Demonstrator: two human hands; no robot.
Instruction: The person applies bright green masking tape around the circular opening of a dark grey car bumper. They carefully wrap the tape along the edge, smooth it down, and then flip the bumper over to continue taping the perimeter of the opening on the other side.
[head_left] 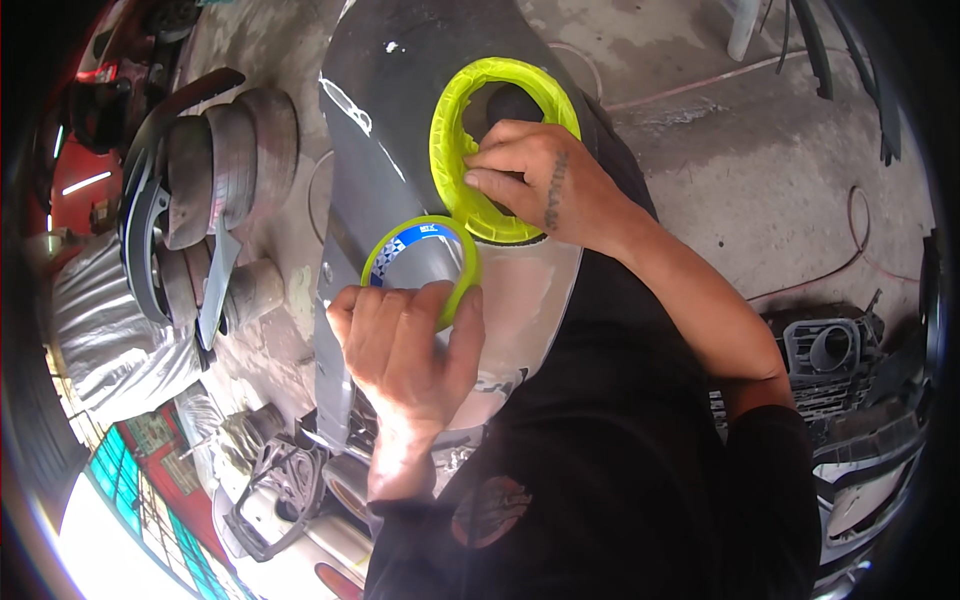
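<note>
In my left hand [405,345] is a roll of yellow-green masking tape [472,262] with a blue-and-white inner core. The fingers close around its near edge. Just beyond it, a round opening in a dark grey car bumper [375,60] is ringed with wrinkled yellow-green tape [450,90]. My right hand [530,180] reaches over the ring's right side, thumb and fingers pinched together at the tape along its inner edge. The exact bit between the fingertips is partly hidden. A sanded, pale patch [520,290] shows on the bumper beside the roll.
Several worn tyres [270,150] stand on the concrete floor at the left, near a silver cover [120,320]. A thin hose [700,90] runs over the floor at the right. Loose grilles and bumper parts [830,350] lie at the lower right, more car parts [280,490] at the lower left.
</note>
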